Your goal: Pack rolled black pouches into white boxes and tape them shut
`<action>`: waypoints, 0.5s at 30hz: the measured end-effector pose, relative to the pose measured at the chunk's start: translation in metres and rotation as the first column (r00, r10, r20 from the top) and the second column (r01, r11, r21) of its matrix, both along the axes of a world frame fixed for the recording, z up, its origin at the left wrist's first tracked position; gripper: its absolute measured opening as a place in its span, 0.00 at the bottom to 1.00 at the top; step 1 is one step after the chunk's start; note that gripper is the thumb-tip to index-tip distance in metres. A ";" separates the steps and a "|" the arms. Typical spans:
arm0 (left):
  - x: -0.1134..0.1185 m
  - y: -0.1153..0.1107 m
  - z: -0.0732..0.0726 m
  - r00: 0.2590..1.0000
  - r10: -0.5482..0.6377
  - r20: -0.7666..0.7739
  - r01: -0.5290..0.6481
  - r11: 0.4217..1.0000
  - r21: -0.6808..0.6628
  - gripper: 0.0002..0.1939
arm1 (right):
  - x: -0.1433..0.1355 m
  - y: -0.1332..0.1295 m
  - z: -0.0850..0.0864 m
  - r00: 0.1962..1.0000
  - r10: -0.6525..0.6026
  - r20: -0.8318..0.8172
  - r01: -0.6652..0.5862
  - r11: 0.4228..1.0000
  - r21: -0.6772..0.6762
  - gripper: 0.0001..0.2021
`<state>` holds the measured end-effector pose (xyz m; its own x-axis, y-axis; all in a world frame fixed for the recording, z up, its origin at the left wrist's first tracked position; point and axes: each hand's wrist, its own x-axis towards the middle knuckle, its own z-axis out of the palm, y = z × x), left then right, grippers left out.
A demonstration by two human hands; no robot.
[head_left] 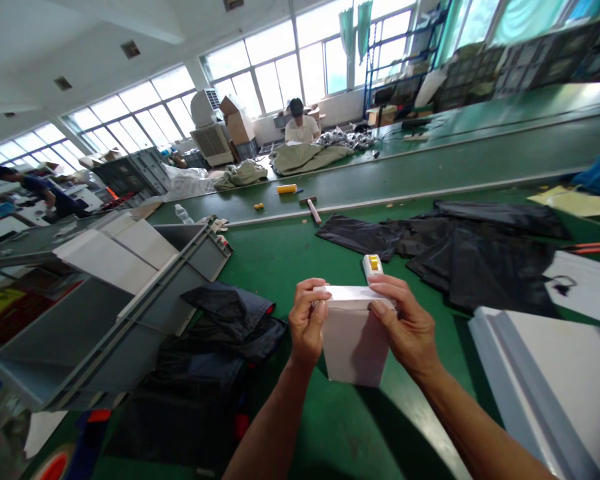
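A white cardboard box (356, 347) stands upright on the green table, right in front of me. My left hand (307, 320) pinches the top left corner of the box, thumb on the near side and fingers over the lid. At the top right corner my right hand (405, 320) grips it the same way, its thumb pressed below the lid's edge. The lid looks closed or nearly so; a thin gap line runs under its near edge. Just behind the box lies a small white device with a yellow part (373, 264), close to my right fingertips.
A grey crate (170, 320) holding white boxes (125, 250) stands at left beside dark folded fabric (220, 327). Black bags (480, 247) and a white stack (555, 373) lie at right. Farther back are a hammer-like tool (313, 210), a yellow roll (287, 189) and a seated person (301, 127).
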<state>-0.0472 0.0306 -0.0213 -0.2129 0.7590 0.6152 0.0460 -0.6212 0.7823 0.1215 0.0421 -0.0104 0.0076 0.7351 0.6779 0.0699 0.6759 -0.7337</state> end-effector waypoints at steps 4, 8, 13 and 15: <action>0.000 0.003 -0.003 0.994 0.040 -0.104 -0.034 0.998 0.059 0.10 | -0.001 0.001 -0.001 1.000 -0.008 0.021 0.006 0.997 0.075 0.13; 0.001 0.006 -0.004 0.977 0.093 -0.190 -0.069 0.989 0.131 0.16 | -0.001 0.002 -0.005 0.997 -0.055 0.052 0.045 0.985 0.168 0.14; 0.005 0.010 -0.003 0.928 0.233 -0.290 -0.177 0.963 0.204 0.19 | -0.003 0.008 -0.008 0.994 -0.088 0.060 0.072 0.970 0.232 0.15; 0.004 0.012 -0.002 0.911 0.262 -0.318 -0.192 0.953 0.233 0.17 | -0.004 0.010 -0.008 0.994 -0.093 0.057 0.077 0.969 0.235 0.14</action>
<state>-0.0434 0.0430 -0.0238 -0.1155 0.5746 0.8102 0.4464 -0.6986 0.5591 0.1177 0.0523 -0.0182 0.0116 0.5563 0.8309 0.1780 0.8165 -0.5492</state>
